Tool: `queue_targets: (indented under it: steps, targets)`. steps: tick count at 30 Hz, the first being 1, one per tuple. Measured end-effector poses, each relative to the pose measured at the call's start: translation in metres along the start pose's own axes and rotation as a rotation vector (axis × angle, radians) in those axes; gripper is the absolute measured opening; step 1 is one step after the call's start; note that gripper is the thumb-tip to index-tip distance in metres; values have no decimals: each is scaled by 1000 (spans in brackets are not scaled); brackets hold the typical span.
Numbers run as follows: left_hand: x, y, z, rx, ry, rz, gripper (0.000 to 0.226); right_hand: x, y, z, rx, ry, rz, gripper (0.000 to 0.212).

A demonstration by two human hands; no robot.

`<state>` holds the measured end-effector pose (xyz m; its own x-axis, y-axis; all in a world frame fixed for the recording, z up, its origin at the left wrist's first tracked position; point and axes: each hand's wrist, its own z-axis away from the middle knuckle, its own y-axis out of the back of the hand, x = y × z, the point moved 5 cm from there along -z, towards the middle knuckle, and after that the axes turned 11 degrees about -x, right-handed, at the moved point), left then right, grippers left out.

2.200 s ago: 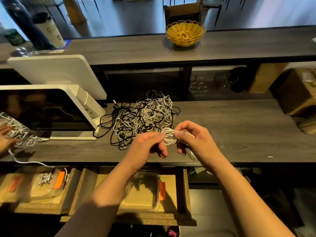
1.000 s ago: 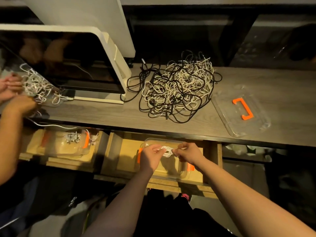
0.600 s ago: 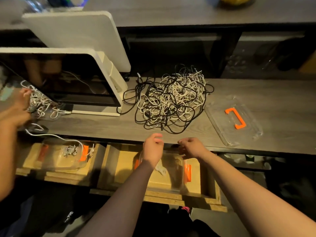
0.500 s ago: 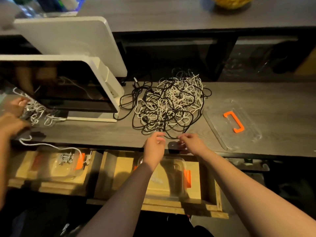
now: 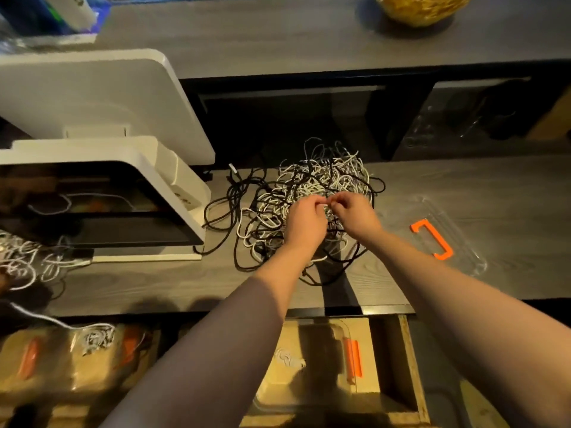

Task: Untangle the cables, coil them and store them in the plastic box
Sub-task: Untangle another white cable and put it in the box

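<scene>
A tangled heap of black and white cables [image 5: 312, 183] lies on the grey wooden counter [image 5: 463, 186]. My left hand [image 5: 304, 223] and my right hand [image 5: 355, 216] are both on top of the heap, fingertips together, pinching strands at its middle. Below the counter edge, a clear plastic box [image 5: 349, 381] with orange clips sits in an open wooden drawer [image 5: 411, 366]. A coiled white cable [image 5: 289, 361] lies inside the box. The box's clear lid [image 5: 463, 242] with an orange handle lies on the counter to the right of the heap.
A white screen terminal [image 5: 108, 168] stands left of the heap. Another tangle of white cables [image 5: 27, 261] lies at the far left, above a second box [image 5: 77, 353] holding a coil. A yellow basket [image 5: 423, 7] sits on the upper shelf.
The coiled white cable went from my hands into the box in the drawer. Both hands then rose to the counter and now pinch strands in the heap.
</scene>
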<state>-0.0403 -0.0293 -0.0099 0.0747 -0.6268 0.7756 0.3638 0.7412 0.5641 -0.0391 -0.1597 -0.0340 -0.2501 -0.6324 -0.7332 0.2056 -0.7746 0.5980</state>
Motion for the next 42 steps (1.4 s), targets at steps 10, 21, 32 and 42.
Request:
queue_targets:
  steps: [10, 21, 32, 42]
  targets:
    - [-14, -15, -51, -350, 59, -462, 17, 7, -13, -33, -224, 45, 604, 16]
    - [-5, 11, -16, -88, -36, -208, 30, -45, 53, 8, 167, 300, 353, 17]
    - [94, 65, 29, 173, -416, -68, 23, -79, 121, 71, 215, 407, -337, 12]
    - [121, 66, 60, 127, -407, -126, 14, -79, 154, 131, 160, 355, -803, 12]
